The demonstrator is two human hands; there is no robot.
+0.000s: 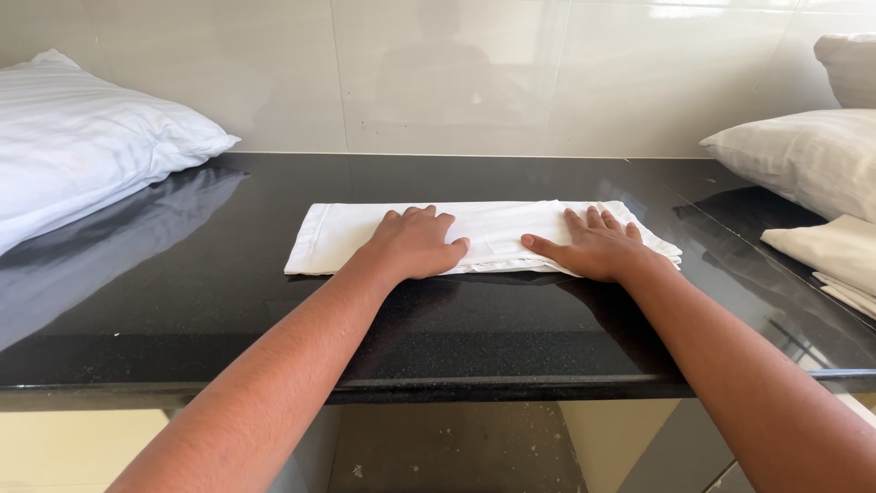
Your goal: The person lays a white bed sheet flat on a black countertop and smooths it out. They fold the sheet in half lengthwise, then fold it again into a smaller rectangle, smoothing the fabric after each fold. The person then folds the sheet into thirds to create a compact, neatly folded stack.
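A white cotton cloth folded into a long flat rectangle lies under both palms on the glossy black stone counter. The left hand presses flat on its middle, fingers together and slightly bent; the right hand lies flat beside it, fingers spread, thumb pointing to the left one. Neither pinches anything. The cloth seems light, soft and limp, and may slide on the polished stone; its short ends look best for holding. Far left of the hands rests a plump white pillow; far right, two pale pillows and folded cream linen.
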